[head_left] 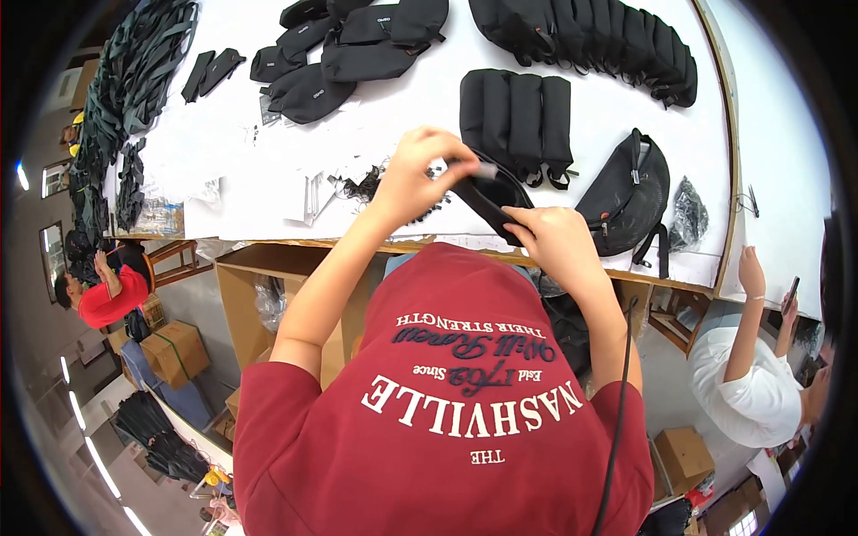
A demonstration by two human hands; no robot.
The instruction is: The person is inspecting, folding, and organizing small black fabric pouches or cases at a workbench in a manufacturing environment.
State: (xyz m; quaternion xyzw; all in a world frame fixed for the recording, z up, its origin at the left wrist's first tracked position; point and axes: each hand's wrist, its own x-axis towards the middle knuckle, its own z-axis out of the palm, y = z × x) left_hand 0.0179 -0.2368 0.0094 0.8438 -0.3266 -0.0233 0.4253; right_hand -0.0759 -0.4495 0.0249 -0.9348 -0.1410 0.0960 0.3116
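Observation:
A black fabric pouch [491, 211] is held at the table's near edge with its mouth spread. My right hand [556, 239] pinches its near right rim between thumb and fingers. My left hand [427, 170] is closed at the pouch's far left side, fingers pinched on a small pale, translucent piece [486, 170] that is smeared by motion. Whether those fingers also grip the fabric is hidden. Just beyond the pouch lies a row of several black padded pouches [516, 121]. Right of my right hand rests a black waist bag [628, 196] with a zip and strap.
More black bags [366, 49] pile at the far middle, and a row of them [617, 45] lines the far right. Dark straps [134, 80] heap at left. Small black cords and papers [362, 186] lie near my left forearm. A crumpled plastic bag [689, 213] sits far right. People work on both sides.

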